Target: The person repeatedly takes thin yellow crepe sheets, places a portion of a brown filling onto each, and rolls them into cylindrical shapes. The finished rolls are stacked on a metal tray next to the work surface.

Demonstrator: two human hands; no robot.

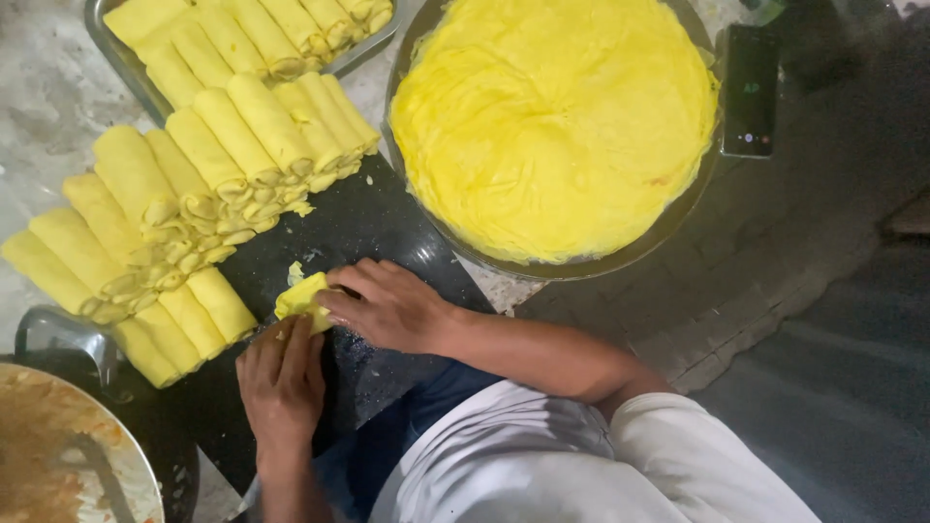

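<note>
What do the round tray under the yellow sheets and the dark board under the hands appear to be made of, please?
The round tray looks like polished metal, going by its thin, shiny grey rim. The dark board looks like glossy black stone or plastic: it shows soft reflections, but which one is unclear.

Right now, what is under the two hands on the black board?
A half-rolled yellow wrapper lies on the black board under the left hand and right hand. Its filling and far end are covered by fingers.

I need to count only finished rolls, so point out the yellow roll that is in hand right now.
The small yellow roll on the dark board, pinched between the left hand and right hand; the other rolls lie stacked, untouched.
</note>
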